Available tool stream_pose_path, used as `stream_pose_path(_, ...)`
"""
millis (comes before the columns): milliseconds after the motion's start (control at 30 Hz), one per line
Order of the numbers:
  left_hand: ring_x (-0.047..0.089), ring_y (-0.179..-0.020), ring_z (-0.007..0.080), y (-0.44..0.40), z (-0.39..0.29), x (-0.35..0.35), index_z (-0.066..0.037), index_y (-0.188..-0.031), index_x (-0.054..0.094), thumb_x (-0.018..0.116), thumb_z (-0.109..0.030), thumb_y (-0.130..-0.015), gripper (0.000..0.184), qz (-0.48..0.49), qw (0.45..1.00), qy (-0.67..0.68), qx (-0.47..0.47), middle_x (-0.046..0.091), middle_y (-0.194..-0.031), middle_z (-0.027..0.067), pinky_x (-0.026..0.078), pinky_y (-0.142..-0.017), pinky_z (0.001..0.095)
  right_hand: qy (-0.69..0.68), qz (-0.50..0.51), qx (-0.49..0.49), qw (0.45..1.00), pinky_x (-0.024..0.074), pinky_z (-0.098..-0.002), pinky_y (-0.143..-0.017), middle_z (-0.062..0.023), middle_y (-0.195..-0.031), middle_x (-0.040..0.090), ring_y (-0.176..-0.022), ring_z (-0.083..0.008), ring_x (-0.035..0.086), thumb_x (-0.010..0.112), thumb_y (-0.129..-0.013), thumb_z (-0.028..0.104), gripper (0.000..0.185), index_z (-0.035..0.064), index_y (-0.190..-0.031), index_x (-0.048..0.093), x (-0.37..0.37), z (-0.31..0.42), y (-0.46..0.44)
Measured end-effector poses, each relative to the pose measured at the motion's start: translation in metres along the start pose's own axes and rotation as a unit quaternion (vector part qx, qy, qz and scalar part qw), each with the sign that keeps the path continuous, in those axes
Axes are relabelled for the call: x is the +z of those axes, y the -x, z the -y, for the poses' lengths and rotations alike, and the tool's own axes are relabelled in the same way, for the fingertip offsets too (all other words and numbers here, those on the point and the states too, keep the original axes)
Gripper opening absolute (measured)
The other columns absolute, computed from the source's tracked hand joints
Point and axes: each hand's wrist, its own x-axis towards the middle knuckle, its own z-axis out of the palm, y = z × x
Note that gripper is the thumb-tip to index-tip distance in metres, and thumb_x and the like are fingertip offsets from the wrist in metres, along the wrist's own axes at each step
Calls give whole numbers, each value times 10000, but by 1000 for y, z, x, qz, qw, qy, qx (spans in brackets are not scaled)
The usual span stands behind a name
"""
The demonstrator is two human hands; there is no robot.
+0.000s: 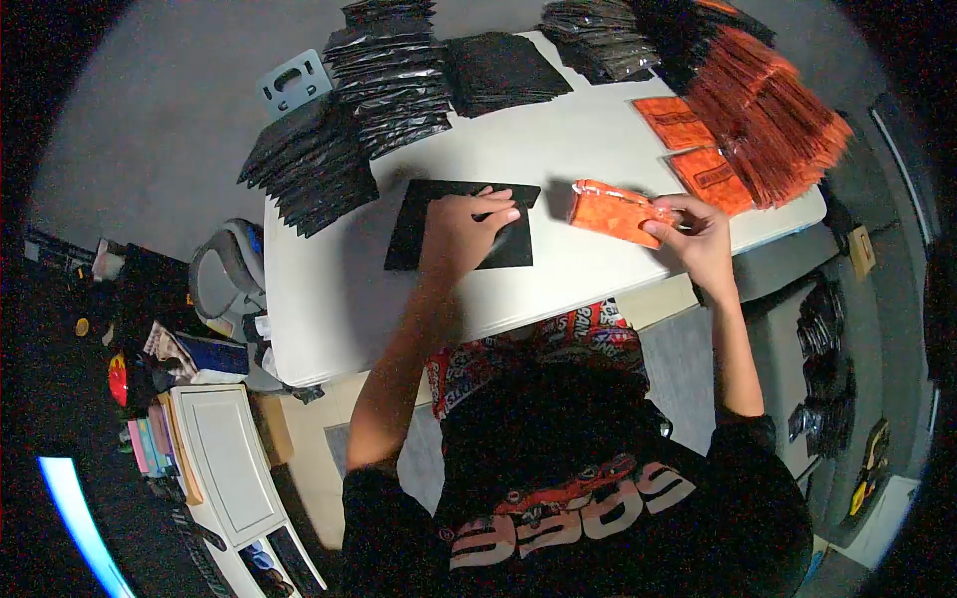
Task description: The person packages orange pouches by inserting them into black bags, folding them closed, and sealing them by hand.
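A flat black plastic bag (409, 244) lies on the white table in front of me. My left hand (464, 227) is over its upper part, thumb and fingers closed at the flap edge; the exact grip is partly hidden. Held just above the table to the right is an orange packet (610, 213) in clear, shiny wrapping. My right hand (696, 237) pinches this packet at its right end, between thumb and fingers. Two more orange packets (713, 179) lie flat beyond my right hand.
A large stack of orange packets (773, 120) leans at the table's right. Black bag stacks (314, 164) line the left and far edges of the white table (588, 140). A grey chair (224, 274) and white cabinet (227, 453) stand left; a grey sofa (788, 269) is right.
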Motion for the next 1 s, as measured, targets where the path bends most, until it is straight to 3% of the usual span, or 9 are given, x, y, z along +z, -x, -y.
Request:
stream_pose_path(133,730,-1132,274,1,-2,1,-48,-1004,815,793,-154,-851,188,21,998,45,-36,766,-1105,175,557,-1005,344,-46,6,-11,999,545,-219,-700,-37,-949,765,-832,-59,684,864,-835,40,273,3,-1083,756,6,5,4)
stream_pose_path(200,751,-1075,260,1,1,2,-44,-985,816,797,-164,-856,178,32,999,18,25,770,-1101,167,572,-964,332,-46,3,-14,999,535,-214,-689,-26,-937,760,-815,-51,673,866,-833,42,273,6,-1081,758,10,8,5)
stream_pose_path(333,765,-1027,255,0,-3,-2,-48,-981,816,795,-164,-862,168,48,998,6,30,775,-1090,161,585,-920,332,-16,-6,-31,999,499,-198,-651,9,-902,738,-757,-29,629,874,-828,50,267,19,-1070,766,11,4,5)
stream_pose_path(533,768,-1015,263,1,2,4,-54,-952,815,812,-153,-833,155,5,999,32,-20,785,-1050,149,588,-907,344,-8,-16,-32,999,497,-205,-657,14,-920,734,-766,-29,617,886,-821,76,267,14,-1052,768,9,0,5)
stream_pose_path(600,771,-1000,260,0,6,6,-55,-913,811,817,-155,-832,130,-26,998,19,50,787,-1039,146,590,-891,335,-8,-23,-41,999,506,-208,-671,7,-926,738,-780,-34,625,887,-820,77,271,9,-1054,767,10,0,5)
stream_pose_path(733,771,-1001,251,1,2,5,-54,-888,803,814,-158,-839,115,-17,995,-13,92,790,-1021,145,586,-897,330,-16,-25,-40,999,526,-214,-706,-13,-939,747,-811,-48,645,885,-821,76,276,-1,-1057,765,11,3,6)
stream_pose_path(833,772,-986,245,-2,-4,4,-52,-899,800,797,-152,-855,109,-37,996,34,71,793,-1010,141,580,-899,323,-23,-26,-27,999,527,-214,-708,-19,-935,748,-811,-49,649,884,-823,79,274,-2,-1055,765,14,6,6)
stream_pose_path(900,768,-977,241,-4,-9,-1,-53,-946,791,780,-158,-873,129,-35,997,75,3,789,-1029,147,573,-904,320,-42,-30,-28,998,530,-216,-713,-20,-945,750,-822,-49,651,885,-823,81,271,-3,-1051,766,19,7,8)
stream_pose_path(1000,751,-973,203,-4,-20,-8,-28,-1019,764,754,-177,-921,179,-49,998,25,4,789,-1050,125,551,-915,304,-36,-36,-33,998,540,-224,-725,-34,-969,755,-842,-63,665,885,-817,78,257,-2,-1033,770,24,9,10)
